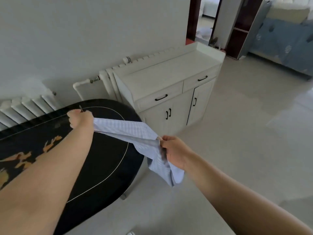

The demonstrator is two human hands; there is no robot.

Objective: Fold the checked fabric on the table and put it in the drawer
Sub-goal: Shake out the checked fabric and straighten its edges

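The pale blue checked fabric (128,133) is stretched in the air between my two hands, above the right end of the black oval table (105,160). My left hand (81,119) grips one end over the table's far side. My right hand (174,151) pinches the other end just past the table's edge, and a loose part of the cloth hangs down below it. The white cabinet (169,92) stands behind the table against the wall. Its left drawer (160,98) and right drawer (201,79), each with a black handle, are both closed.
White radiators (30,107) line the wall behind the table and beside the cabinet. Pale tiled floor (245,133) spreads to the right. A doorway (206,19) and a blue-covered sofa (284,41) lie at the far right.
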